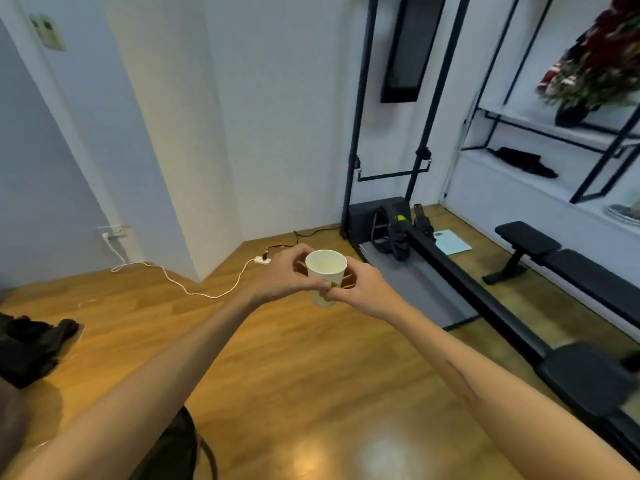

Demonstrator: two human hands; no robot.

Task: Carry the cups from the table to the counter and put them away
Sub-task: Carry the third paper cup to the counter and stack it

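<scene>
A white paper cup [325, 268] with a small green mark on its side is held upright in front of me, above the wooden floor. My left hand [280, 275] wraps the cup from the left. From the right, my right hand [360, 285] pinches the cup near its lower half. The cup's inside looks empty. No table or counter is in view.
A black exercise machine with a long rail [460, 275] and a bench [568, 261] stands at the right. White shelves [554, 133] line the right wall. A white cable and adapter [262, 260] lie on the floor ahead. Dark bags [31, 348] sit at the left.
</scene>
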